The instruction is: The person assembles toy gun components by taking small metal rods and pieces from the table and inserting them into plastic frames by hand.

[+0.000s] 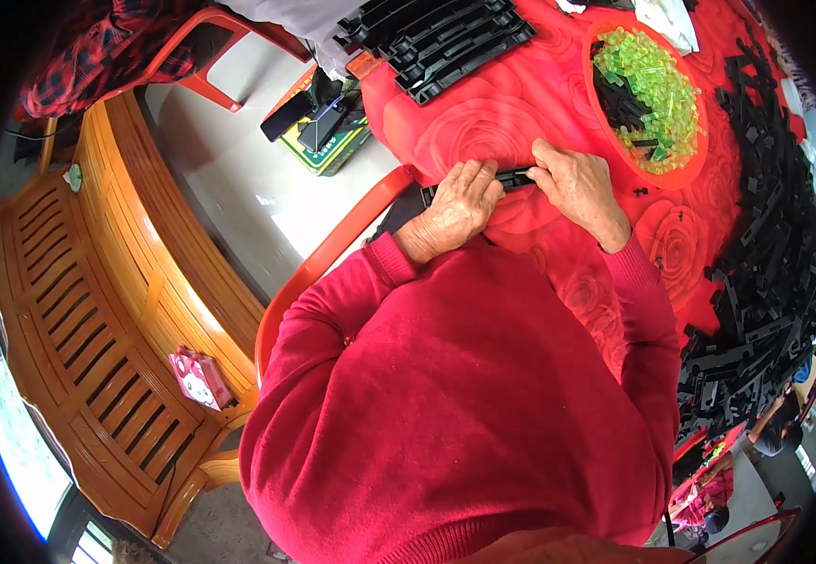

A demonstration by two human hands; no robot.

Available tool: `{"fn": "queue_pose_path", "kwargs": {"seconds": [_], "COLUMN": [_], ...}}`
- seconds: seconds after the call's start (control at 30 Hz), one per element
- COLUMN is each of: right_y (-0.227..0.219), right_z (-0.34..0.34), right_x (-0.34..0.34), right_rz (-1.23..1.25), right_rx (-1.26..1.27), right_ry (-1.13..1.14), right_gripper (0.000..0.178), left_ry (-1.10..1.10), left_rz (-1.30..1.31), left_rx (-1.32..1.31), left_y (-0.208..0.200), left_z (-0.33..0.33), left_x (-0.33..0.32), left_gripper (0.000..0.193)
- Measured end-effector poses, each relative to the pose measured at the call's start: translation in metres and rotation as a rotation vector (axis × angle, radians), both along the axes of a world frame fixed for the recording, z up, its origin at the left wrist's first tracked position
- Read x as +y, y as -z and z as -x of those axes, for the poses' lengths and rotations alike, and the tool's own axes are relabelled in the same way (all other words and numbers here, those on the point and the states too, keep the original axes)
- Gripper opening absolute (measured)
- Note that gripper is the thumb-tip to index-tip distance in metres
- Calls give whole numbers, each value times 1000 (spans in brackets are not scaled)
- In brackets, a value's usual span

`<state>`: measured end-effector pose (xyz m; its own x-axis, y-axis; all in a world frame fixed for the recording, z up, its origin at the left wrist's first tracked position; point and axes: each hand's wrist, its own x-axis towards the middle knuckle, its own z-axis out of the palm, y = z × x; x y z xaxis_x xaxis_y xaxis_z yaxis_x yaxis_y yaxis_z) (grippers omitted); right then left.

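Your 2 bare hands meet over the near edge of a table spread with a red, rose-patterned cloth [469, 122]. The task's thing, 1 narrow black strip [515, 179], lies crosswise between them, just in front of your body. Your left hand [462, 199] covers its left part, with the fingers close together and clamped down over it; the strip's far left end pokes out beyond them. That grip probably steadies the strip. Your right hand [577, 191] is at the other end: the thumb touches the strip and the bent forefinger sits just beyond it. Whether those 2 pinch some small part, you cannot tell from this view.

Ahead and to the right stands an orange-red bowl [668, 180] of translucent yellow-green pieces [657, 94], with small black parts [618, 101] at its left side. It is near your right hand, presumably so that this hand can reach in easily. Farther right, a large heap of loose black parts [765, 254] spreads along the table, apart from the bowl, perhaps to keep the kinds from mixing. At the far left of the table, more black strips [446, 42] lie side by side in a neat batch, which suggests sorting.

To your left are a red chair [337, 235] and a slatted wooden bench [98, 329].
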<state>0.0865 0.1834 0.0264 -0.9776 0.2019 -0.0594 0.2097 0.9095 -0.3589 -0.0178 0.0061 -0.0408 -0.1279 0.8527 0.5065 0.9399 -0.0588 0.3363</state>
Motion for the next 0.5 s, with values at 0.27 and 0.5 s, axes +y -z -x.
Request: {"fn": "queue_pose_path", "kwargs": {"seconds": [0.27, 0.5], "right_y": [-12, -5], "right_z": [-26, -57], "right_x": [6, -15], "right_rz": [157, 80], "right_rx": [-60, -12], "right_ry": [125, 170], "right_gripper": [33, 27], "left_ry": [79, 354], "left_rz": [49, 105], "left_rx": [-113, 29], "left_y": [-9, -30], "left_z": [11, 34], "left_x": [0, 19], "left_gripper": [17, 18]}}
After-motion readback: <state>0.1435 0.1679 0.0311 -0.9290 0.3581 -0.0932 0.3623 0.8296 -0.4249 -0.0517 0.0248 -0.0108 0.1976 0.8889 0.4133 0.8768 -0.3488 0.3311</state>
